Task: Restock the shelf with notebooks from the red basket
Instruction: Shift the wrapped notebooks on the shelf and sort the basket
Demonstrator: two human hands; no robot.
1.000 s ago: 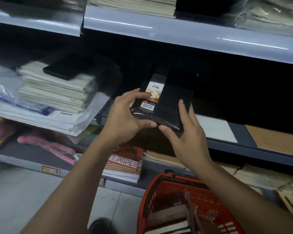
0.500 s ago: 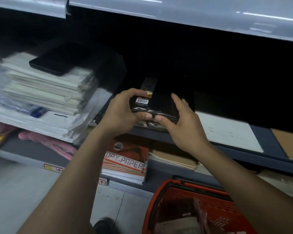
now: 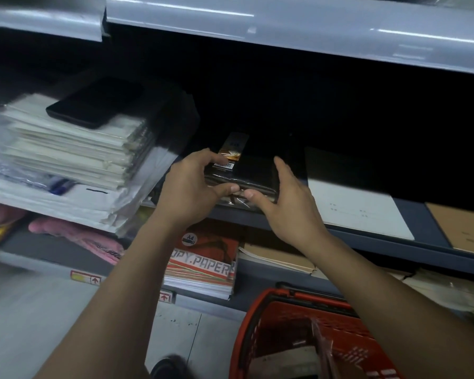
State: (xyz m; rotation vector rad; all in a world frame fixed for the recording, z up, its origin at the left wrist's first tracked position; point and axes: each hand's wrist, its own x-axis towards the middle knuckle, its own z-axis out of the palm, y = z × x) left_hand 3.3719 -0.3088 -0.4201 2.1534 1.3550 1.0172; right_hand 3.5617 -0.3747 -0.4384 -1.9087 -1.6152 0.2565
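Note:
A black plastic-wrapped notebook (image 3: 253, 172) with a barcode label lies flat at the front of the dark middle shelf (image 3: 411, 242), on top of another wrapped pack. My left hand (image 3: 189, 192) grips its left side, fingers curled over the label and thumb at the front edge. My right hand (image 3: 288, 203) holds its right side, fingers along the edge, thumb pressed to the front. The red basket (image 3: 260, 324) stands on the floor at the lower right, with packs inside it that are partly hidden by my right arm.
A tall stack of white wrapped paper pads (image 3: 74, 149) with a black notebook (image 3: 93, 105) on top fills the shelf's left. A white sheet (image 3: 359, 212) and brown card (image 3: 463, 228) lie to the right. Copy paper reams (image 3: 203, 269) sit on the shelf below.
Both hands have lowered the black notebook from a raised, tilted position down flat onto the shelf and pushed it slightly inward. The view has shifted downward.

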